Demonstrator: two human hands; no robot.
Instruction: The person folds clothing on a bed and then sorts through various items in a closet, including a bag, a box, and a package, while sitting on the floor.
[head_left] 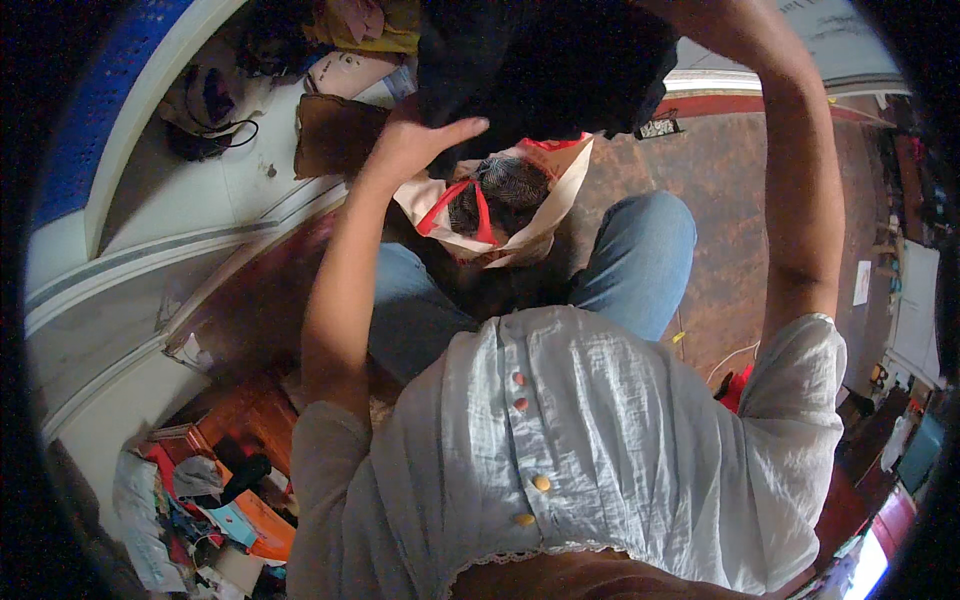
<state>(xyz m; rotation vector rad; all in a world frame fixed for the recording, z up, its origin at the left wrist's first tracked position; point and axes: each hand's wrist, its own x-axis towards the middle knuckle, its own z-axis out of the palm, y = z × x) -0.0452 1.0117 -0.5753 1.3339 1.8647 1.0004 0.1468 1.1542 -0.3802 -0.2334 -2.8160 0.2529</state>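
A large piece of black cloth [545,65] hangs at the top of the head view, above an open cream bag [566,195] with red handles. My left hand [418,138] grips the cloth's left edge; the thumb lies across it, and the fingers are hidden behind. My right arm reaches up and bends in toward the cloth's upper right. Only the wrist end of my right hand [690,14] shows at the top edge, its fingers out of sight. Dark patterned fabric [515,185] lies inside the bag, which stands between my knees.
A brown cardboard piece [335,135] and a black corded item [195,140] rest on the pale surface at the left. Mixed belongings [215,490] are piled at the lower left. Brown floor [740,200] stretches to the right, with a thin white cable on it.
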